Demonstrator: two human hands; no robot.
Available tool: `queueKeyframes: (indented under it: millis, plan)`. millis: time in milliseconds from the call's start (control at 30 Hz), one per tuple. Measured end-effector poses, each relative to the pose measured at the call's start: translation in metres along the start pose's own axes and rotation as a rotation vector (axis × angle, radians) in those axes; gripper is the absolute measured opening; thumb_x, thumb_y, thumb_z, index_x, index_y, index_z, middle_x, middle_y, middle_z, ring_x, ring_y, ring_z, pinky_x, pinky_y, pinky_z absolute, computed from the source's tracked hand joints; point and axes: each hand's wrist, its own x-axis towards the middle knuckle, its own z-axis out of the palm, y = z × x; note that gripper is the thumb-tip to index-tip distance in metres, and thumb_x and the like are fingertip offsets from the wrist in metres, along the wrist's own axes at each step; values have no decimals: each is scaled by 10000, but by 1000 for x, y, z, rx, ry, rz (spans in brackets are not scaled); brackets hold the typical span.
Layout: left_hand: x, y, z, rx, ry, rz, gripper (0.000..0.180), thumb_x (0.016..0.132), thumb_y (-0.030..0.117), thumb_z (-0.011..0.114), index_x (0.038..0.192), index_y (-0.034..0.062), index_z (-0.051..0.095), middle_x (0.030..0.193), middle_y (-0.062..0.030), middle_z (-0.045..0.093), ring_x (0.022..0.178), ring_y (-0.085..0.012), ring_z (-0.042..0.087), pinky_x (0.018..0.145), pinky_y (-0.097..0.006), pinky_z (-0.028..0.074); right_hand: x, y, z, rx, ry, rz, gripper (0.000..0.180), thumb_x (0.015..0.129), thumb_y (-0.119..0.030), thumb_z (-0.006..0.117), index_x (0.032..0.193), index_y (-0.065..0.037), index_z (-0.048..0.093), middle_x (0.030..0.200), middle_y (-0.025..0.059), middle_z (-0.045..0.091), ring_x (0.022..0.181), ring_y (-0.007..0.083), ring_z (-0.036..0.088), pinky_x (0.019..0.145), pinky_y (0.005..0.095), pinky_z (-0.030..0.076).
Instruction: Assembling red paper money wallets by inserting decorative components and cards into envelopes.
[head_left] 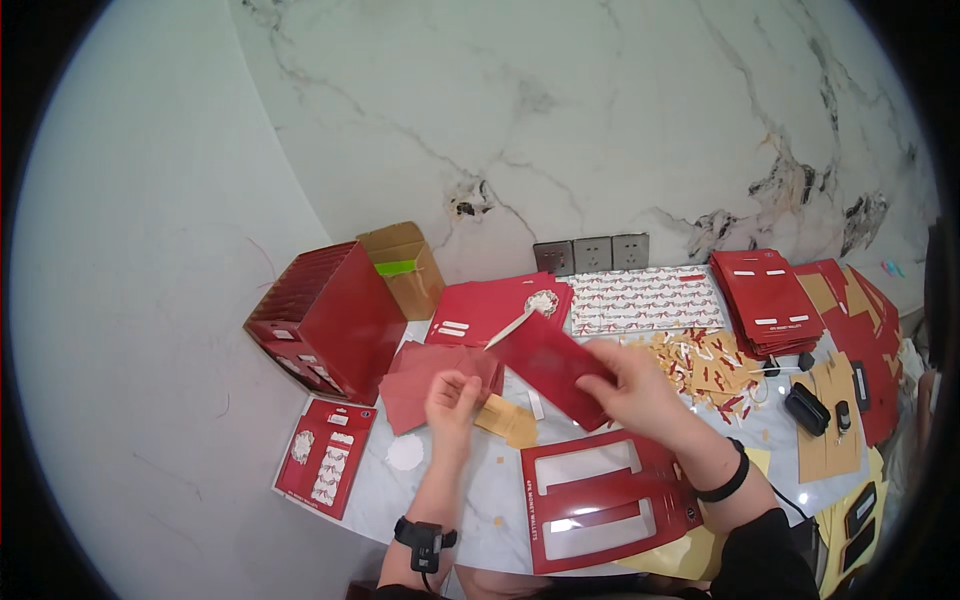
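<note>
A red paper envelope (545,368) is tilted in the air above the table, its pale-edged mouth at the upper left. My right hand (632,388) grips its lower right end, thumb on top. My left hand (455,405) is raised apart from the envelope, its fingers curled in toward the thumb; whether anything small is between them is hidden. Behind that hand lies a loose pile of dull red envelopes (405,388). A tan paper piece (508,420) lies between my hands. Closer to me rests a flat red card sleeve (590,477) with two cut-out windows.
At the left stand a red box (345,320) of upright cards and an open brown carton (415,275). A finished-looking red pack (325,455) lies at the left edge. Cut paper scraps (705,370) heap at the right, near stacked red sleeves (765,295) and a black case (807,410).
</note>
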Motion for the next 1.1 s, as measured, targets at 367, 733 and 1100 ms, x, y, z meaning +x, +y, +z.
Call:
queueKeyframes:
  millis: [367,733,1100]
  plan:
    - [18,9,-60,1358,-156,201,781,649,194,862,1353,52,556,1492,-196,436,1401,-325,389,1171,-443,273,8,2,-50,69,299,-63,251,846,0,650,1095,20,632,814,126,681,662,134,612,595,268,474]
    - [21,25,-42,957,7,261,372,838,7,678,1204,-19,616,1168,-166,673,1140,-294,628,941,-351,491,5,-1,-65,23,304,-88,427,852,35,608,1263,-44,524,875,172,695,675,251,665,622,316,488]
    - [14,-2,-47,1376,24,490,367,813,188,691,1166,87,696,1307,-130,603,1176,-341,571,984,-413,473,6,-12,-62,-21,375,-189,728,854,95,547,1490,-189,335,950,182,693,704,266,664,679,327,506]
